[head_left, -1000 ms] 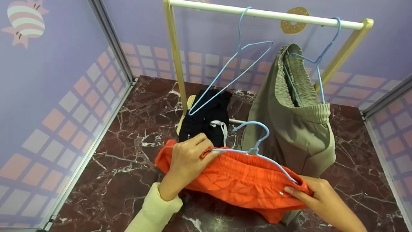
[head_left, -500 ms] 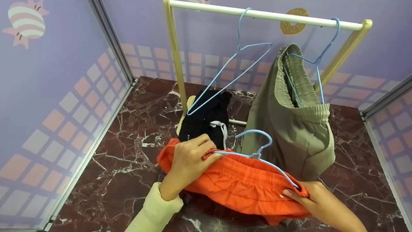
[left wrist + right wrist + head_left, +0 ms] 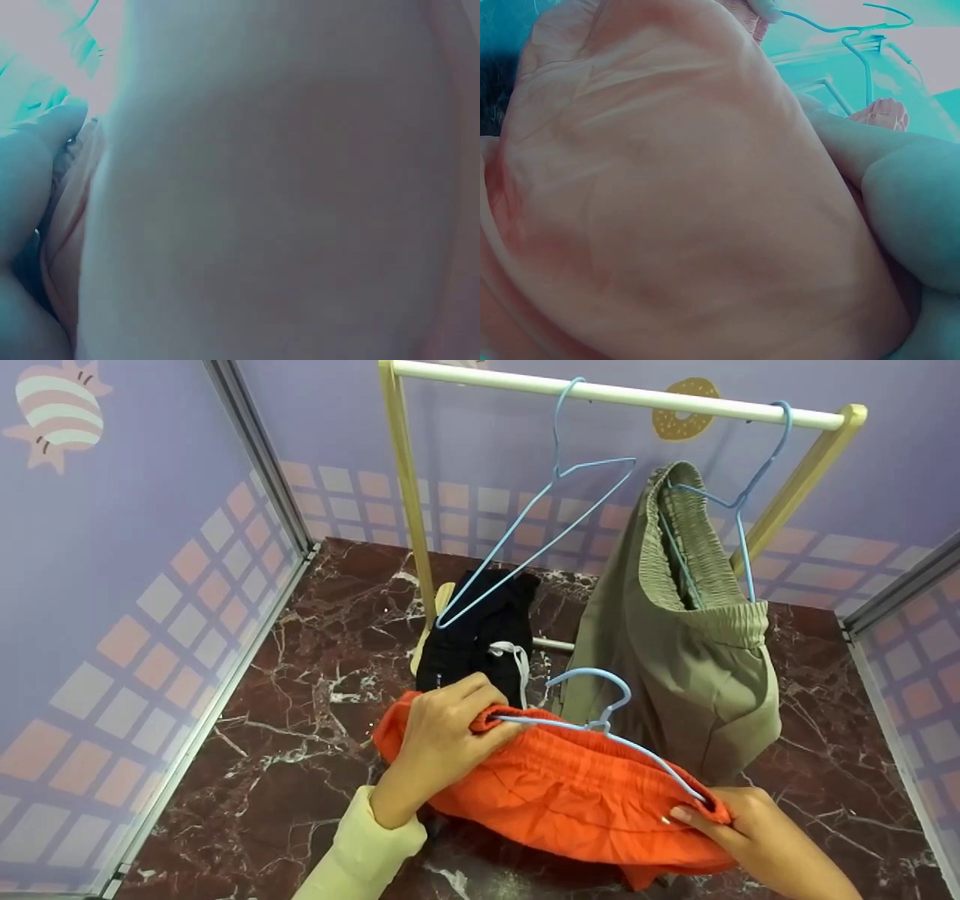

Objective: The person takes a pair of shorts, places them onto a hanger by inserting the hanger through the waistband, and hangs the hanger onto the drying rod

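Orange shorts (image 3: 570, 795) with a gathered elastic waistband hang between my two hands in the head view. A light blue hanger (image 3: 596, 675) runs along inside the waistband, its hook standing up above the cloth. My left hand (image 3: 450, 731) pinches the waistband's left end together with the hanger's arm. At the other end, my right hand (image 3: 739, 825) grips the waistband around the hanger's tip, thumb on the front. Orange cloth fills most of the right wrist view, with the right fingers at its edge. The left wrist view is mostly blocked by a close, blurred surface.
A rack with a white rail (image 3: 510, 381) stands behind. On it hang a bare blue hanger (image 3: 536, 547) and olive trousers (image 3: 675, 660) on another hanger. Black clothing (image 3: 480, 637) with a white drawstring lies at the rack's left foot, on the dark marbled floor (image 3: 277, 720).
The hanger and the shorts' waistband have dipped slightly in the head view. The right hand has shifted a little, ending slightly lower and further right. Both hands keep their hold.
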`<action>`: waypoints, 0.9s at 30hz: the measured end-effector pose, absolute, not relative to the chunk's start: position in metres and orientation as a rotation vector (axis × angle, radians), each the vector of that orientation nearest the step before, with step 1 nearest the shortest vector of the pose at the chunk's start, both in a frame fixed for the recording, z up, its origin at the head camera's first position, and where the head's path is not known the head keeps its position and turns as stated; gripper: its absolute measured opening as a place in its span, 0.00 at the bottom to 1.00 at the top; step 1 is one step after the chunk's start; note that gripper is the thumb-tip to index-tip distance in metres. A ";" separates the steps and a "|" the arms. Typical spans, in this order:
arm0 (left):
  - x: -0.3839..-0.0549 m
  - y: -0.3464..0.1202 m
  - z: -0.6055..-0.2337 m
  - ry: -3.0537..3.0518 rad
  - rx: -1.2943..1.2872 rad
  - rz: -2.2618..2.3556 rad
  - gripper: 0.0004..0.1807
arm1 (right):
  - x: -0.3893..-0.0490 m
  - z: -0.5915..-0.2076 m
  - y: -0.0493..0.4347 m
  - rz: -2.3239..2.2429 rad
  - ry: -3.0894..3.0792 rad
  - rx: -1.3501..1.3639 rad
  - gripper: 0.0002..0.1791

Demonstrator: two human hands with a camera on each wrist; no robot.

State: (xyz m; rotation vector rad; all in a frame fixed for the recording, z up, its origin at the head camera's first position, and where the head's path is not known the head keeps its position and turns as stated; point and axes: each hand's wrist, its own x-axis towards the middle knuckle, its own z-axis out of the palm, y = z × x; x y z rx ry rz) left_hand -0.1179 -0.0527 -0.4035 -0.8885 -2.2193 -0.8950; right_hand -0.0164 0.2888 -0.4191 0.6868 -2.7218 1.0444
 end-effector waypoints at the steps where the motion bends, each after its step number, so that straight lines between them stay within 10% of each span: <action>1: -0.118 -0.052 -0.403 -2.225 -0.888 -0.891 0.19 | -0.016 -0.419 0.290 1.048 -2.727 0.680 0.19; 27: -0.128 -0.049 -0.411 -2.271 -0.791 -0.914 0.24 | -0.002 -0.416 0.311 1.014 -2.691 0.522 0.25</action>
